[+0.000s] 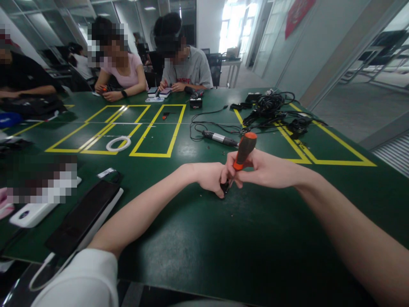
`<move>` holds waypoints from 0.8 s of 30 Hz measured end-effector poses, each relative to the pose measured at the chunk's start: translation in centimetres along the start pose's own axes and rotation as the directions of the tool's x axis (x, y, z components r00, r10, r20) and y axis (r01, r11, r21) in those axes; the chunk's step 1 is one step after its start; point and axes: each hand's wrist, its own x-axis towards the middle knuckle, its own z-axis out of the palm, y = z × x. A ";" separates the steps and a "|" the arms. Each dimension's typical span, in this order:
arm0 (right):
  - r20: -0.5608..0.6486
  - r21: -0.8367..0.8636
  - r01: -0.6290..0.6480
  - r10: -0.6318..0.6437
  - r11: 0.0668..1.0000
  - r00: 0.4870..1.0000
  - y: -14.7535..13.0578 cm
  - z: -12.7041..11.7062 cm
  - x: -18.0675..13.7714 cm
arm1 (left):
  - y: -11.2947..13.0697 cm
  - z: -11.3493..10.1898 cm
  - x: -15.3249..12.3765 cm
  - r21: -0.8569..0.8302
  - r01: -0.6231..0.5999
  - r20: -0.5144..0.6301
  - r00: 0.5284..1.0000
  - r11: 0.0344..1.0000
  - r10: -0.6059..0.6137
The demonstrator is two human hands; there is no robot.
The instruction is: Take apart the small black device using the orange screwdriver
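My right hand (260, 168) is closed around the lower handle of a screwdriver (245, 149) with an orange and dark grip. The tool stands tilted, its shaft pointing down toward a small black part (225, 186) at the tabletop. Fingers of my left hand (211, 177) pinch that black part; most of it is hidden, so its kind does not show. Both hands are close together, the right one partly in front of the left. Behind them lies a black and silver pen-shaped electric screwdriver (219, 138) with a cable.
Tangled black cables (268, 106) lie at the back right of the green table (179, 247). A white ring (118, 144) rests by the yellow tape. At left are a black power brick (84, 217) and a white device (44, 200). Several people sit across the table.
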 end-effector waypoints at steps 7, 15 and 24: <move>-0.061 -0.156 0.108 -0.119 0.982 0.991 -0.2 0.3 -0.1 | 1.3 -0.5 -0.2 0.077 0.088 0.047 0.995 0.993 -0.091; -0.132 -0.199 0.001 -0.028 0.980 0.991 -1.2 1.0 -0.4 | 1.3 -0.5 -0.2 0.132 0.115 0.047 0.991 0.985 -0.122; -0.201 -0.236 -0.004 -0.045 0.972 0.979 -0.9 1.2 -0.2 | 1.2 -0.5 -0.1 0.101 0.106 0.045 0.993 0.989 -0.111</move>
